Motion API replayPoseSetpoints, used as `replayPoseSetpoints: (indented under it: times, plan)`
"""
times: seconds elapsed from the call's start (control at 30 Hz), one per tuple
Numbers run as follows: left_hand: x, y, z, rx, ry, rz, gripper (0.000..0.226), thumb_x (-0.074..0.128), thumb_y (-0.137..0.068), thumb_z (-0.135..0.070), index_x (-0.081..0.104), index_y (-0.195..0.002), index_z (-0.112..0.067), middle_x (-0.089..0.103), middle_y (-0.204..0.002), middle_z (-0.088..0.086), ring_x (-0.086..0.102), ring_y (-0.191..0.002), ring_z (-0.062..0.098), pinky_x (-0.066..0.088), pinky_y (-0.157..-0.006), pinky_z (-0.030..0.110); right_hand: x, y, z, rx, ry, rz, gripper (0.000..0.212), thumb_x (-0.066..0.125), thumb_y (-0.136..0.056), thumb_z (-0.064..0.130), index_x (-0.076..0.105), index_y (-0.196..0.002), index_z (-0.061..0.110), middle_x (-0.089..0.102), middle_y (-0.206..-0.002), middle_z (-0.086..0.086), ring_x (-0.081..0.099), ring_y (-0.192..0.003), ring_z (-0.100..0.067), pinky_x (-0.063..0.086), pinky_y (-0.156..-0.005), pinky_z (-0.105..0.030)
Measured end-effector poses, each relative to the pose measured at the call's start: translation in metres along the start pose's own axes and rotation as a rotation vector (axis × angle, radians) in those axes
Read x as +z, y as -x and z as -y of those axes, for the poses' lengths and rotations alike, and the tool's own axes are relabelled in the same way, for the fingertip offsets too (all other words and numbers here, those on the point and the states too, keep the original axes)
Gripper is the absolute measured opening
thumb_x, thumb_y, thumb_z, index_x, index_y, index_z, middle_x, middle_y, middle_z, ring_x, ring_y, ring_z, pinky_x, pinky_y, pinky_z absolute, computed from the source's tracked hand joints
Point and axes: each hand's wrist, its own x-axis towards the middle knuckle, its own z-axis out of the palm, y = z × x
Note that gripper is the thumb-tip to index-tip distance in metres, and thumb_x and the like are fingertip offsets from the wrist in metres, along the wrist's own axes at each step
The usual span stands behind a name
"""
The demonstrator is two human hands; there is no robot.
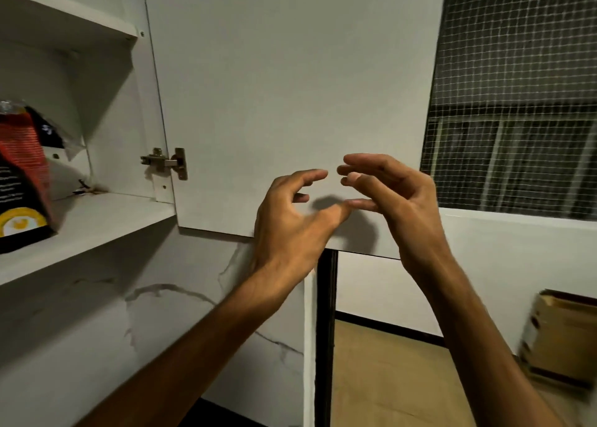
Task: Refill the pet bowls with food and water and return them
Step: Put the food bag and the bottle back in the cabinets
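Pet food bag [22, 181], red and black with a yellow circle, stands on the lower shelf [106, 219] of a white cupboard, at the far left. Its big white door [290, 87] hangs open in the middle. A window with netting [517, 103] is on the right, and a brown cardboard box [562, 333] sits on the floor below. Both hands are up in front of the door. The left hand [290, 219] has its grip apart, fingers loosely bent, holding nothing. The right hand [394, 197] does too. Their fingertips nearly meet. A metal hinge [168, 163] joins the door to the cupboard.
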Motion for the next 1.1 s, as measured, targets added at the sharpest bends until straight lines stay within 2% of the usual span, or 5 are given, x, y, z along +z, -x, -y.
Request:
replayPoseSetpoints:
  times: [0.13, 0.37, 0.53, 0.77, 1.1]
  plan:
    - [0.021, 0.002, -0.005, 0.063, -0.064, 0.014, 0.062, 0.074, -0.071, -0.048, 0.066, -0.132, -0.037, 0.057, -0.132, -0.023, 0.058, -0.115, 0.0, 0.055, -0.096, 0.03, -0.027, 0.004, -0.001, -0.067, 0.159, -0.172, 0.018, 0.073, -0.093, 0.014, 0.078, -0.111, 0.013, 0.079, -0.107, -0.003, 0.075, -0.105, -0.02, 0.06, -0.085, -0.041]
    - [0.05, -0.004, -0.01, 0.301, -0.346, -0.004, 0.064, 0.079, -0.079, -0.038, 0.062, -0.14, -0.028, 0.05, -0.146, -0.008, 0.054, -0.13, 0.013, 0.055, -0.1, 0.036, -0.052, 0.009, -0.013, -0.146, 0.415, -0.516, 0.021, 0.07, -0.086, 0.013, 0.075, -0.106, 0.019, 0.074, -0.095, 0.003, 0.071, -0.091, -0.01, 0.063, -0.084, -0.037]
    - [0.064, -0.01, -0.006, 0.438, -0.573, 0.045, 0.073, 0.078, -0.081, -0.037, 0.053, -0.149, -0.024, 0.035, -0.163, 0.003, 0.045, -0.142, 0.022, 0.057, -0.099, 0.041, -0.055, 0.007, -0.032, -0.054, 0.553, -0.462, 0.05, 0.068, -0.084, 0.025, 0.063, -0.133, 0.025, 0.067, -0.126, 0.009, 0.063, -0.115, -0.005, 0.058, -0.095, -0.042]
    - [0.072, 0.0, 0.004, 0.53, -0.816, 0.286, 0.099, 0.079, -0.08, -0.033, 0.027, -0.163, -0.025, -0.003, -0.175, 0.008, 0.006, -0.161, 0.028, 0.031, -0.121, 0.059, -0.052, 0.009, -0.043, 0.11, 0.407, -0.313, 0.052, 0.061, -0.095, 0.011, 0.054, -0.145, 0.023, 0.074, -0.12, -0.005, 0.073, -0.106, -0.015, 0.062, -0.092, -0.047]
    - [0.057, 0.029, -0.004, 0.486, -0.751, 0.279, 0.101, 0.078, -0.086, -0.037, 0.018, -0.166, -0.028, -0.008, -0.175, 0.004, 0.002, -0.162, 0.027, 0.024, -0.125, 0.054, -0.041, 0.044, -0.01, 0.018, 0.363, -0.297, 0.051, 0.064, -0.095, 0.0, 0.058, -0.143, 0.018, 0.076, -0.113, 0.0, 0.074, -0.103, -0.01, 0.063, -0.086, -0.032]
